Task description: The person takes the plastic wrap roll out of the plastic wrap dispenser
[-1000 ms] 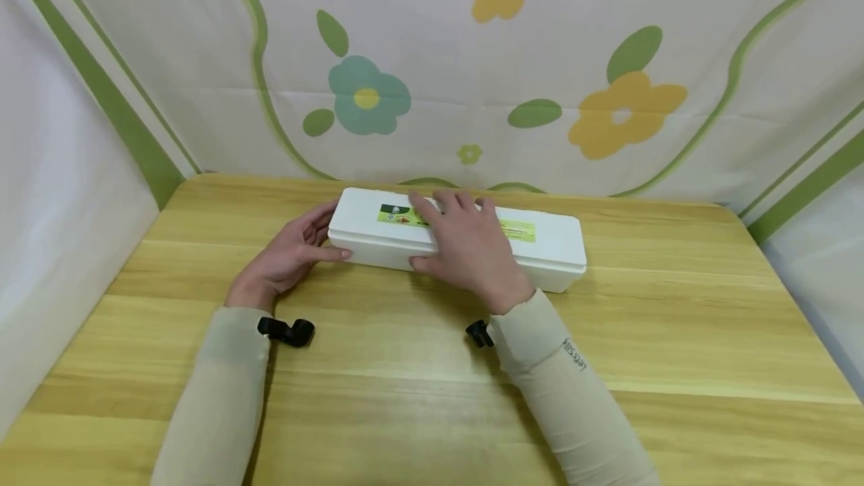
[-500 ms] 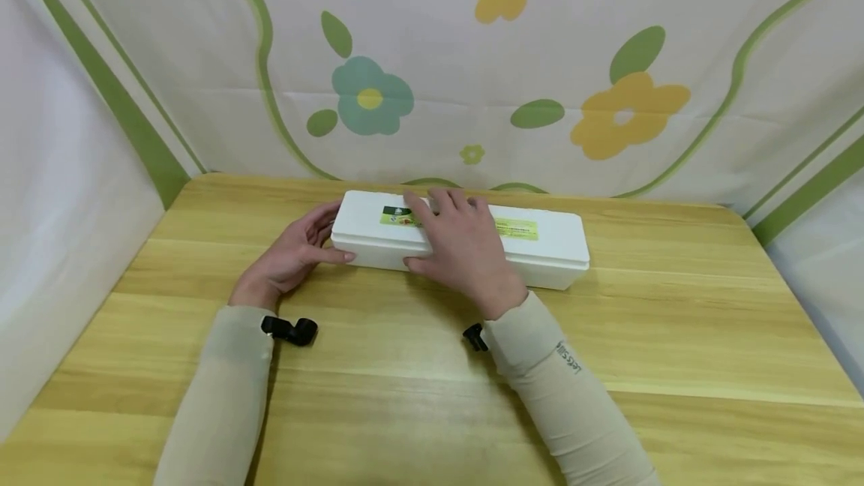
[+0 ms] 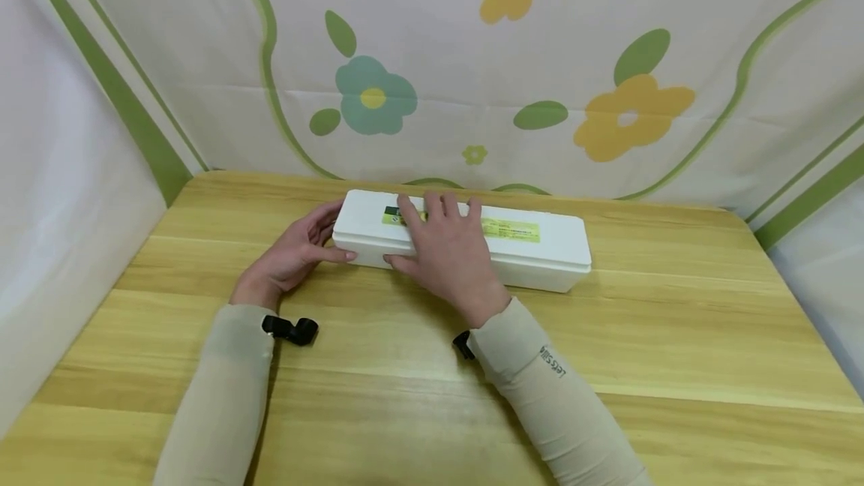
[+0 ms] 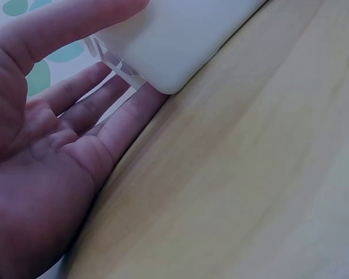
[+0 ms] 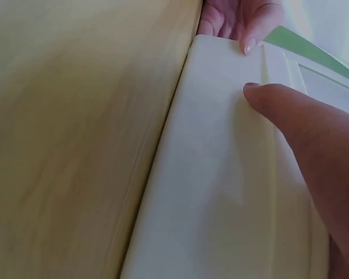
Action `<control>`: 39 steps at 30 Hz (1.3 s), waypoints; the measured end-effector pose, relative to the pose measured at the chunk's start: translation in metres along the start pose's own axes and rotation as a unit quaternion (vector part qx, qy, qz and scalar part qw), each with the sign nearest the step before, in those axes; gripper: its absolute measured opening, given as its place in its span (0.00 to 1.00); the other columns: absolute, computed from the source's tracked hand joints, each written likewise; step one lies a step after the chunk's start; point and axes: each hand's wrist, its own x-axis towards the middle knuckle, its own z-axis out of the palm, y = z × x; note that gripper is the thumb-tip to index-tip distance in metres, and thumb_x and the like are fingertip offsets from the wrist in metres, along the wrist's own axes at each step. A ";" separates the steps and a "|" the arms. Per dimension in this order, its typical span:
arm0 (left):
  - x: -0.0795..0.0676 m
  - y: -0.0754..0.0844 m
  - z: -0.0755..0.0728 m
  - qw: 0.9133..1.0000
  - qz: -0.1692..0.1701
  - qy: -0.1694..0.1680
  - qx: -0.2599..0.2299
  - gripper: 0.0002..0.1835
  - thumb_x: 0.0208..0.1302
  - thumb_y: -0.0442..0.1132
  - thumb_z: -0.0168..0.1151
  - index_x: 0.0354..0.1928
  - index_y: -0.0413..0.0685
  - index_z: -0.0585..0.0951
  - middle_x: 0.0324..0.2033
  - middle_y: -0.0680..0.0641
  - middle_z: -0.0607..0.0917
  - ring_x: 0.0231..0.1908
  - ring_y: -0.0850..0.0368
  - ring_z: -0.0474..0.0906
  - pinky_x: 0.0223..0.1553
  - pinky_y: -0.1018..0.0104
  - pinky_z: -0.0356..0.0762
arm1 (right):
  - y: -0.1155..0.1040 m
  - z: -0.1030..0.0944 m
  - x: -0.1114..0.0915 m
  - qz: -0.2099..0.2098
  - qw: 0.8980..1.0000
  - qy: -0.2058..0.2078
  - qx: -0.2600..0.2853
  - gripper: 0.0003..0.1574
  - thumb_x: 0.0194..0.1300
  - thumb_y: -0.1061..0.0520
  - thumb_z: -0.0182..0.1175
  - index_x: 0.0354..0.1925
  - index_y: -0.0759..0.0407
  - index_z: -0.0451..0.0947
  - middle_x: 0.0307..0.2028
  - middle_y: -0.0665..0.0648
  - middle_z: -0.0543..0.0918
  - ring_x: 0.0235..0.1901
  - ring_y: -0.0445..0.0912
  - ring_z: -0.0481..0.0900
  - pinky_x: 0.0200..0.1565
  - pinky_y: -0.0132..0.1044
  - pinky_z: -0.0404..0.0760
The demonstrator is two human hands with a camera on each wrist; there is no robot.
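Note:
A long white lidded box [image 3: 556, 246] lies near the table's back edge, its lid on and a yellow-green label [image 3: 516, 229] on top. My left hand [image 3: 286, 250] holds its left end, thumb on the front wall; in the left wrist view the other fingers reach past the box's end [image 4: 180, 43], their tips hidden. My right hand [image 3: 452, 253] grips across the lid left of centre. Its fingers spread over the top toward the far edge and cover part of the label. In the right wrist view the right thumb [image 5: 296, 113] presses the front side below the lid seam.
Wood-grain table [image 3: 378, 411] extends in front of the box and to both sides. Right behind it hangs a white cloth [image 3: 439, 51] printed with flowers, and more cloth hangs at the left and right. A small black camera [image 3: 297, 330] sits on the left sleeve.
My right hand has slid left along the lid, uncovering more of the label's right part. The left hand keeps its place at the box's end. The box stays nearly still.

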 end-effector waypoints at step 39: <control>0.000 0.000 0.004 1.000 0.006 0.010 0.021 0.45 0.61 0.26 0.77 0.78 0.50 0.70 0.76 0.48 0.71 0.81 0.48 0.59 0.83 0.45 0.54 | -0.010 -0.003 0.009 0.008 1.000 -0.022 -0.014 0.59 0.64 0.16 0.60 0.69 0.60 0.70 0.55 0.61 0.81 0.56 0.60 0.81 0.57 0.61 0.80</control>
